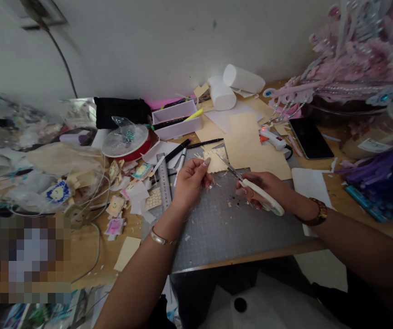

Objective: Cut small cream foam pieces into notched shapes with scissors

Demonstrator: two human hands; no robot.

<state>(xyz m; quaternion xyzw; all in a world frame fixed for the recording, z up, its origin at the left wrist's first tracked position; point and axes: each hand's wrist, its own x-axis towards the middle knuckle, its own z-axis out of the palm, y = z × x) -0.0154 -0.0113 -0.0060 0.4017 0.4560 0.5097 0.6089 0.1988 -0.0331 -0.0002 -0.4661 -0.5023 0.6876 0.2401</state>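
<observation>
My left hand (193, 179) pinches the lower left edge of a small cream card piece (216, 160) with a scalloped edge, above the grey cutting mat (210, 242). In my right hand (263, 187) are white-handled scissors (261, 194), their fingers wrapped round by mine. The scissor blades point up and left, with the tips at the card piece. Small cream scraps lie on the mat below the hands. Beside my left hand are a steel ruler (164, 180) and a second patterned cream piece (154, 199).
Behind the mat are cream sheets (246, 141), a glue gun (273, 138), a phone (311, 138), a lilac pen box (177, 121) and white cups (222, 93). Left are a ribbon spool (126, 141) and painted cutouts (115, 226). Pink decorations (364, 64) crowd the right.
</observation>
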